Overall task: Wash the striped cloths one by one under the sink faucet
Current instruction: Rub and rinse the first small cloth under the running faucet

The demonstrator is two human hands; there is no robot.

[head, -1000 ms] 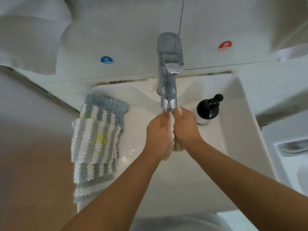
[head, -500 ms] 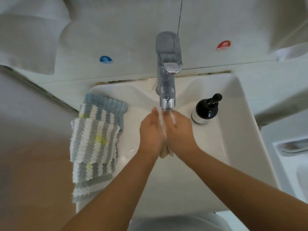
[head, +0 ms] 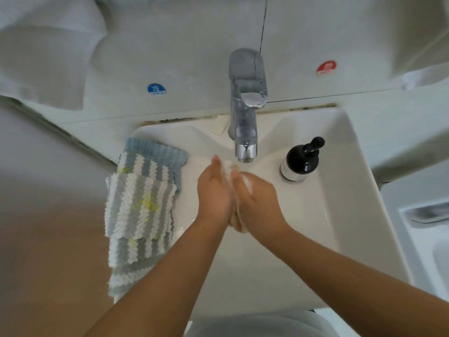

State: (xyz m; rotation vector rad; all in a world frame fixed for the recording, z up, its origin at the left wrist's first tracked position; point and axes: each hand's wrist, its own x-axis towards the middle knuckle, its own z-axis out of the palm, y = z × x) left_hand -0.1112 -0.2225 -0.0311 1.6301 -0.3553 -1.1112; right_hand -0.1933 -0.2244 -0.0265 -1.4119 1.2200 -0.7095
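Rubbing cloth point(head: 239, 222) between left hand point(head: 213, 190) and right hand point(head: 255, 195), palms now slid lower off faucet point(head: 246, 152) spout, fingers flat, pressing; scrub continuing mid-sink point(head: 340, 166), stack point(head: 138, 203) waiting on left rim.

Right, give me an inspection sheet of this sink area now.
Surface: white sink, wet basin.
Job's things: stack of striped cloths draped over the sink's left rim, yellow stains; one cloth pressed between both palms below the faucet.
Clutter: black pump bottle on the right ledge.
Hands: left hand and right hand rub the cloth together.
Cables: nothing seen.
Surroundings: cold sticker, hot sticker on the wall.
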